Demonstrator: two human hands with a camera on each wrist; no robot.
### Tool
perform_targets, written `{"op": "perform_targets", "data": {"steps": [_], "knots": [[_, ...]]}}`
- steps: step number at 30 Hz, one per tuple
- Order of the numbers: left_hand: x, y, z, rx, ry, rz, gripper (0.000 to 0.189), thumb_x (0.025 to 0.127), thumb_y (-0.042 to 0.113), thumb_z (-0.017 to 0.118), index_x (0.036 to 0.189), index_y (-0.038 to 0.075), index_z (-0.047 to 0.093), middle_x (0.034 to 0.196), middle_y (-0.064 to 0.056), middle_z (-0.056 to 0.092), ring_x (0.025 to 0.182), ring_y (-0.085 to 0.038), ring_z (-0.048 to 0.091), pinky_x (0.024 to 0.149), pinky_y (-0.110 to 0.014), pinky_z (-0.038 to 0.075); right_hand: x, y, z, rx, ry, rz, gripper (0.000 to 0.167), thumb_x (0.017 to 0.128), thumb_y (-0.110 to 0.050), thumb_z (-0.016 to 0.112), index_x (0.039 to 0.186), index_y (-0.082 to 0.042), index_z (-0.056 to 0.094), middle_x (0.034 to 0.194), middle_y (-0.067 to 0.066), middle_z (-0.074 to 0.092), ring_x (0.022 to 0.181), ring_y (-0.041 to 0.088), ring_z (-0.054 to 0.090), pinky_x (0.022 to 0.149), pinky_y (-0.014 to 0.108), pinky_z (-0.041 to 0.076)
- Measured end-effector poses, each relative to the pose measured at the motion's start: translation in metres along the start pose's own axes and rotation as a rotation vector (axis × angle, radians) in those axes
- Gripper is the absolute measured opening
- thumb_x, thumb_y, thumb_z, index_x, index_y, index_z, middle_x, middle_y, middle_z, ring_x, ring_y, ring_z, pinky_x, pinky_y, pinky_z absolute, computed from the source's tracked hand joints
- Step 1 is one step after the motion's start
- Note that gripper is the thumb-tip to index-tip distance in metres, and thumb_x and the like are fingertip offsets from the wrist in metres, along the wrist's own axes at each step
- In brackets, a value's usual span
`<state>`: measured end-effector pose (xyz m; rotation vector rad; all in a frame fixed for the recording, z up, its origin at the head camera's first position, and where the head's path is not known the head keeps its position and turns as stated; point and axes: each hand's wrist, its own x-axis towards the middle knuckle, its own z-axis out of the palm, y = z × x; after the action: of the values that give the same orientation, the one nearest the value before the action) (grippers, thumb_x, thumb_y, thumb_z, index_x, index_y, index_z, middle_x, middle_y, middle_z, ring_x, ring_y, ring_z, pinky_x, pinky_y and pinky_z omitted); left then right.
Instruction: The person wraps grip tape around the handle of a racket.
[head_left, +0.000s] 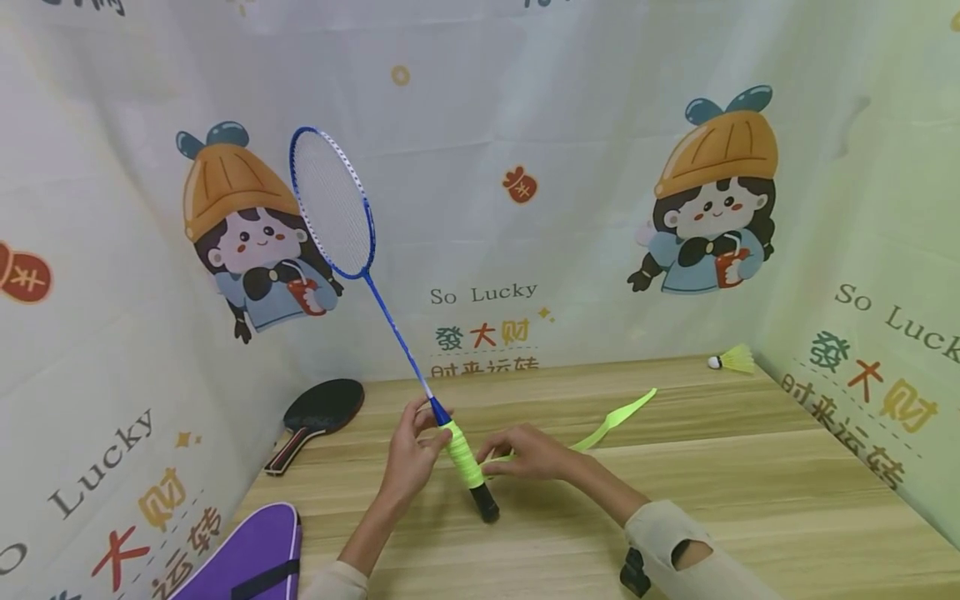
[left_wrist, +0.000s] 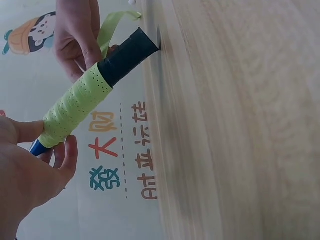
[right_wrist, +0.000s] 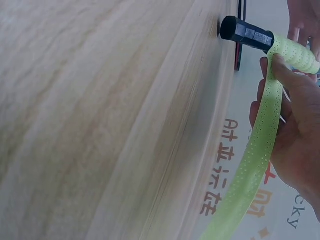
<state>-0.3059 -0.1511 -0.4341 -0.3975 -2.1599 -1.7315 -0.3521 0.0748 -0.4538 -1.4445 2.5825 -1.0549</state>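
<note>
Head view: badminton racket (head_left: 393, 326), blue and white, tilted at the tabletop (head_left: 712, 475), upper handle (head_left: 483, 502) pinched in the left grip (head_left: 411, 450); right grip (head_left: 528, 454) pinching loose yellow-green tape (head_left: 615, 418) beside the part-covered handle. Probable fault: a slipped right pinch or slack tension could let the wrapped turns loosen or gap. Legible: backdrop (head_left: 465, 233) print "So Lucky", "發大财", "时来运转"; racket brand unreadable.
</note>
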Motion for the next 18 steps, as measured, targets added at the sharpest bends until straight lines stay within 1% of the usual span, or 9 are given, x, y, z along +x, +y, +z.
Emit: {"op": "perform_targets", "data": {"steps": [4, 6, 9, 12, 17, 18], "knots": [[-0.0007, -0.0003, -0.0004, -0.049, -0.01, -0.03, 0.051, 0.095, -0.011, 0.063, 0.142, 0.001, 0.047, 0.131, -0.019, 0.068, 0.121, -0.035, 0.061, 0.088, -0.022, 0.054, -0.0004, -0.0009, -0.0003, -0.007, 0.003, -0.003, 0.014, 0.097, -0.018, 0.075, 0.108, -0.01, 0.078, 0.104, 0.0, 0.079, 0.091, 0.001, 0.071, 0.089, 0.023, 0.056], [-0.0004, -0.0009, -0.0005, -0.067, -0.014, -0.031, 0.051, 0.095, -0.011, 0.062, 0.143, 0.0, 0.047, 0.133, -0.02, 0.066, 0.122, -0.036, 0.061, 0.091, -0.024, 0.054, -0.001, -0.0014, -0.0006, -0.012, 0.009, 0.0, 0.013, 0.097, -0.019, 0.075, 0.107, -0.01, 0.078, 0.104, -0.001, 0.079, 0.09, 0.001, 0.071, 0.09, 0.024, 0.056], [-0.0002, -0.0014, -0.001, -0.06, -0.011, -0.035, 0.054, 0.095, -0.011, 0.063, 0.145, -0.001, 0.047, 0.137, -0.023, 0.061, 0.123, -0.038, 0.061, 0.092, -0.025, 0.054, -0.0019, -0.0022, -0.001, -0.015, 0.021, 0.002, 0.013, 0.096, -0.02, 0.076, 0.106, -0.012, 0.078, 0.103, -0.003, 0.079, 0.091, 0.001, 0.07, 0.091, 0.025, 0.056], [-0.0008, -0.0014, -0.0017, -0.039, -0.007, -0.028, 0.058, 0.095, -0.011, 0.064, 0.149, -0.003, 0.045, 0.137, -0.026, 0.058, 0.122, -0.042, 0.062, 0.092, -0.026, 0.055, -0.0029, -0.0027, -0.0012, -0.015, 0.032, 0.005, 0.013, 0.095, -0.022, 0.078, 0.105, -0.013, 0.078, 0.102, -0.005, 0.079, 0.092, 0.002, 0.07, 0.091, 0.026, 0.056], [-0.0014, -0.0003, -0.0023, -0.031, -0.009, -0.008, 0.063, 0.094, -0.014, 0.064, 0.152, -0.008, 0.041, 0.132, -0.028, 0.058, 0.122, -0.044, 0.062, 0.095, -0.027, 0.055, -0.0044, -0.0028, -0.0007, 0.0, 0.047, 0.011, 0.015, 0.094, -0.024, 0.079, 0.105, -0.014, 0.078, 0.102, -0.004, 0.079, 0.09, 0.002, 0.071, 0.09, 0.025, 0.056], [-0.0013, 0.0001, -0.0023, -0.032, -0.005, -0.012, 0.063, 0.093, -0.015, 0.064, 0.152, -0.008, 0.041, 0.131, -0.027, 0.058, 0.122, -0.044, 0.062, 0.095, -0.026, 0.054, -0.0042, -0.0026, -0.0003, 0.002, 0.046, 0.008, 0.016, 0.094, -0.024, 0.079, 0.106, -0.014, 0.078, 0.103, -0.004, 0.079, 0.09, 0.002, 0.071, 0.089, 0.025, 0.056]]}}
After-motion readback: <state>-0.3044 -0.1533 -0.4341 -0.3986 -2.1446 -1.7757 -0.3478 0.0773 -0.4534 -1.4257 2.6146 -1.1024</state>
